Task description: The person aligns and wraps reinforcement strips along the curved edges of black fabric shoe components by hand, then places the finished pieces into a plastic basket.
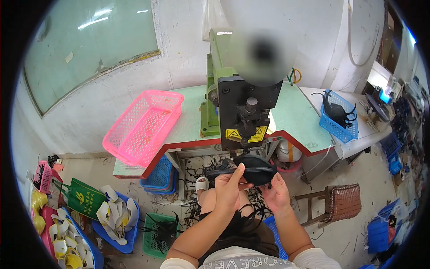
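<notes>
Black piece [257, 169], curved, held in front of the green machine [212, 117], just under its black head; contact with the tip hard to judge from above. Left hand [230, 190] pinches its near side, thumb on top; right hand [275, 193] grips the right lower edge. Pink basket [150, 127] on table [298, 120], left of machine; blue basket [332, 126] to right, black items inside.

A blurred disc [264, 51] masks the upper front of a green machine [220, 49] — detail lost behind it. The left grip [234, 181] covers part of a black curved piece [256, 168]. Stacked blue crates [160, 177] are half hidden beneath the bench [192, 110]. The wearer's shirt [251, 263] is cut off below — clutter [412, 112] at far right too small to identify.
</notes>
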The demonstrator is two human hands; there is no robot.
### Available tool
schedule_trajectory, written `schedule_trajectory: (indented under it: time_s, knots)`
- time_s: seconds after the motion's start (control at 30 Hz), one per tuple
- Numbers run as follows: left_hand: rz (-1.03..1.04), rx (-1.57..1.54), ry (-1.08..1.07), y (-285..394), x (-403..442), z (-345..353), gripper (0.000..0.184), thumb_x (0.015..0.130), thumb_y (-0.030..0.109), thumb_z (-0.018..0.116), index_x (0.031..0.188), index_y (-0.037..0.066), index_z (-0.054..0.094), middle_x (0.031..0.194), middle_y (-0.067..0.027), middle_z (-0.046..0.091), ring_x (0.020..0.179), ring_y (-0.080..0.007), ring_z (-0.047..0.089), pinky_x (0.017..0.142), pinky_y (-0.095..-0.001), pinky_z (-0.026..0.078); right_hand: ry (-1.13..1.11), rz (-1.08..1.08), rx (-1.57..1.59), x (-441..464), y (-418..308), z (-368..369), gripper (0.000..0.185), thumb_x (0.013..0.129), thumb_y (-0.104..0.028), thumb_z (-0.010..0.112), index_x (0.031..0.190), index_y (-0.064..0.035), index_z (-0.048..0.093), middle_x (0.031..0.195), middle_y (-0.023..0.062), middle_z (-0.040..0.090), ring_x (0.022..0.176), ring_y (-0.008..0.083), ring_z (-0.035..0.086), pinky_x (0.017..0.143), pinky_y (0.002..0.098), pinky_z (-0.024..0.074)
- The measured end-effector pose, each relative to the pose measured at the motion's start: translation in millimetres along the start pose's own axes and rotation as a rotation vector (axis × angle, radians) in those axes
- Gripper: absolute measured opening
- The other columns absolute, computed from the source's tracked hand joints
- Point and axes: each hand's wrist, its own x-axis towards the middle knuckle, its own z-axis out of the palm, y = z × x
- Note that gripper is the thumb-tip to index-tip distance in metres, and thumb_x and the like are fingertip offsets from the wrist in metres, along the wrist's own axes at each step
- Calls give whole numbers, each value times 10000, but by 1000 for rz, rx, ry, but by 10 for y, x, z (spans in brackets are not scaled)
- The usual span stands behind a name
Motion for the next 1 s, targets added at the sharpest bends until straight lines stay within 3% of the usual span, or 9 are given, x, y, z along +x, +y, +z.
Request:
schedule_trajectory:
  time_s: [0.47,0.57,0.67,0.87,0.93,1.0]
  knots:
    - [52,-61,41,-10,-45,-79,155,819,173,539,736,46,566,720,-85,610,609,-156,607,508,-268,523,-78,-2,-94,200,-49,6,37,829,-132,519,840,-97,517,856,-3,572,821,101,522,776,279,376]
    - [35,-92,67,1,-64,-79,163,824,175,532,721,51,559,712,-85,607,615,-160,606,524,-279,526,-139,-3,-105,253,-65,4,43,829,-127,518,833,-85,513,847,10,573,806,107,529,752,276,395]
    - [17,-145,88,3,-91,-80,173,826,178,528,704,58,554,711,-81,603,629,-164,603,553,-295,529,-243,0,-172,329,-65,-65,133,826,-192,525,888,-75,519,929,16,566,884,108,502,799,281,365]
    - [-43,-241,62,-22,-117,-132,184,838,212,507,750,56,546,732,-69,596,698,-170,599,637,-302,523,-214,12,-232,437,-112,0,108,826,-157,525,834,-50,513,869,25,574,817,105,523,758,247,382]
    - [-73,-312,67,-23,-129,-147,197,843,229,496,781,49,544,743,-62,596,730,-177,596,696,-306,510,-214,1,-276,458,-134,95,56,823,-104,527,802,-55,513,760,-32,522,707,42,468,660,193,373]
    - [-84,-362,51,-45,-128,-179,199,845,233,493,794,48,546,746,-59,597,748,-180,594,721,-312,502,-237,-1,-294,490,-152,115,56,820,-105,533,797,-56,517,748,-42,508,696,34,452,652,183,362]
